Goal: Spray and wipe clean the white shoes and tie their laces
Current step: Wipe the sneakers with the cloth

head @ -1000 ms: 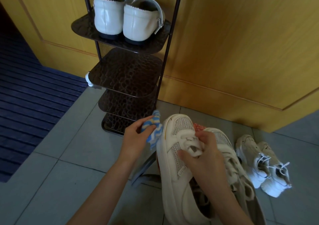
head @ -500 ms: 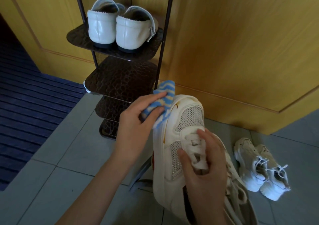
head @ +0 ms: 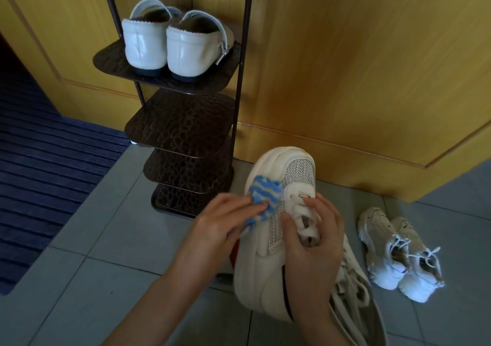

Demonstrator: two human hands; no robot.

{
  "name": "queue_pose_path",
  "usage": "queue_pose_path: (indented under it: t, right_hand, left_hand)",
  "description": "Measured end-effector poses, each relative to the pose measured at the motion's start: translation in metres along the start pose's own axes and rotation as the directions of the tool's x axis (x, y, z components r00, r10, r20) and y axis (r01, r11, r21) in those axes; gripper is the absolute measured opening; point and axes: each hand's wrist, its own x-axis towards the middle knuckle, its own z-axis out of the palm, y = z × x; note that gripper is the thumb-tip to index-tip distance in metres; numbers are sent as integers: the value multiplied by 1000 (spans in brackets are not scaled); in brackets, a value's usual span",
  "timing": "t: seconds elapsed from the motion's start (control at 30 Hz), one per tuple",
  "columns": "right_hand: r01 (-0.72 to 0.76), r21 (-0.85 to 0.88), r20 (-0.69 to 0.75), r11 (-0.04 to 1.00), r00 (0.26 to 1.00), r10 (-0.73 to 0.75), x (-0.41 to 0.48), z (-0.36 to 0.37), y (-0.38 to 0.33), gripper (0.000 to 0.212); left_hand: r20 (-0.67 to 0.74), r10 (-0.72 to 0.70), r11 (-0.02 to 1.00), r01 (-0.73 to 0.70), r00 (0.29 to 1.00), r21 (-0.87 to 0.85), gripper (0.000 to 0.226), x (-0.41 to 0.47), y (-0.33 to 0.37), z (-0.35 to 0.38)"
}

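Note:
A large white sneaker [head: 268, 268] with mesh panels is held up off the floor, toe pointing away. My right hand [head: 316, 242] grips it across the tongue and laces. My left hand [head: 223, 223] pinches a blue-and-white striped cloth [head: 263, 199] against the left side of its toe. A second white sneaker [head: 353, 300] lies partly hidden under my right forearm. A smaller pair of white lace-up sneakers [head: 398, 255] stands on the tiles at the right.
A dark tiered shoe rack [head: 183, 130] stands against the wooden doors [head: 358, 67], with white slip-on shoes [head: 170, 45] on an upper shelf. A dark blue ribbed mat [head: 45, 170] covers the floor at left. Grey tiles [head: 111, 239] lie around.
The cloth in my left hand has moved from the sneaker's toe tip down onto its left side. My right hand keeps its grip on the laces, and the view has shifted.

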Motion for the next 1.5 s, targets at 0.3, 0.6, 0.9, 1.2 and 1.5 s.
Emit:
queue_pose_path:
  t: [0.3,0.6,0.9,1.2,1.5]
  right_hand:
    - [-9,-73,-33,997,999,7,0,1,8,36]
    - [37,-70,6,997,999,-36,-5,1,6,36]
    - [90,-96,-12,991,996,-92,-10,1,9,32]
    - [172,-145,-50,974,982,-181,-17,-3,10,31]
    - [133,-88,-37,987,990,-136,-14,-2,8,34]
  left_hand:
    - [-69,-31,999,30,997,-17,32,-47,4,15]
    - [-235,-169,984,151,957,-90,34,20,2,8]
    - [-220,-245,958,201,944,-205,25,99,-4,3]
    - [1,-258,922,246,966,-299,30,79,7,-18]
    - [-37,-149,985,145,988,-92,28,62,10,-15]
